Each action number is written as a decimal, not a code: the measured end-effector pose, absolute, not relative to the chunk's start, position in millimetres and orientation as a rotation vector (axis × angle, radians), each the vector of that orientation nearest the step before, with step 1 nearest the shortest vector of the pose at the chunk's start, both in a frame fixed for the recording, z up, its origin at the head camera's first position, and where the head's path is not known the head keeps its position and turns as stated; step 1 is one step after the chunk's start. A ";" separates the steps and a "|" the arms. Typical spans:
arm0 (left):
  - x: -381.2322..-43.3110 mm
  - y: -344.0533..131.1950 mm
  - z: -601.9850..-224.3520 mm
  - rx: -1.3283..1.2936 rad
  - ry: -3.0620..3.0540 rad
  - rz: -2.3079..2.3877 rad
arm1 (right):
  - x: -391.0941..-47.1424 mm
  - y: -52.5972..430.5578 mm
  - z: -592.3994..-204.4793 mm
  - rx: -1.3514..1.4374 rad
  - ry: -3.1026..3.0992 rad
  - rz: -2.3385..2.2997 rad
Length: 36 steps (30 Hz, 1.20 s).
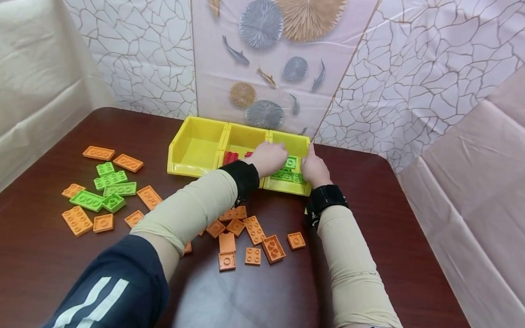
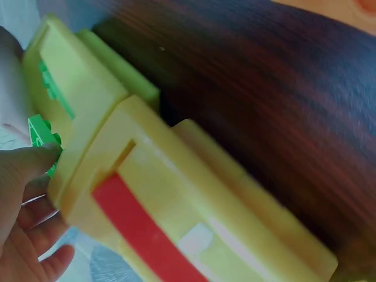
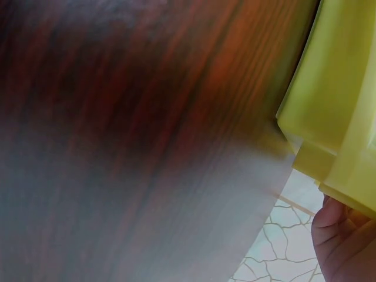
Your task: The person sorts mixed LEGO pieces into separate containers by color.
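Three joined yellow bins [image 1: 195, 148] stand at the back of the table. My left hand [image 1: 267, 158] is over the divider between the middle and right bins. In the left wrist view its thumb and fingers pinch a green toy brick [image 2: 42, 134] at the right bin's edge. More green bricks [image 1: 288, 176] lie inside that bin, and red bricks [image 1: 230, 157] lie in the middle one, partly hidden by the left hand. My right hand [image 1: 316, 171] grips the outer side wall of the right bin, its fingers at the rim in the right wrist view.
Orange bricks [image 1: 253, 230] are scattered across the table's middle, some hidden under the left forearm. On the left, green bricks [image 1: 111, 180] lie among more orange bricks [image 1: 78, 220]. A patterned cloth wall [image 1: 144, 44] rises behind the table.
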State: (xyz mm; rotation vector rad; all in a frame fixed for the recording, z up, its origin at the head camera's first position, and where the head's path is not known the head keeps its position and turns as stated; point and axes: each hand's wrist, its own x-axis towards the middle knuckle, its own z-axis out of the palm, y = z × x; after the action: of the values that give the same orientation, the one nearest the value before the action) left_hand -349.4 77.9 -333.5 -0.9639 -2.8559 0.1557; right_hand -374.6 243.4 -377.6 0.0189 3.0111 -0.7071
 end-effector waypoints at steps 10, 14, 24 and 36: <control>-356.7 80.0 -350.3 -0.881 -2.955 0.327 | -376.9 242.2 -383.3 0.040 2.977 -0.735; -355.7 78.2 -350.5 -0.903 -2.962 0.355 | -376.0 241.5 -382.3 0.048 2.983 -0.740; -347.6 54.4 -349.1 -1.060 -2.858 0.069 | -371.9 240.6 -378.0 0.010 3.032 -0.699; -289.5 -66.4 -322.3 -1.138 -2.722 -0.206 | -373.8 242.4 -375.6 0.032 3.016 -0.725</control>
State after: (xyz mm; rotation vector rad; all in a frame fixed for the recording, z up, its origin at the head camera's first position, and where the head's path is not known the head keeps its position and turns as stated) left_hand -289.5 -66.4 -322.3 -1.1384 -2.7221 -0.2062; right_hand -373.8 242.4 -375.6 0.0316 3.0161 -0.7246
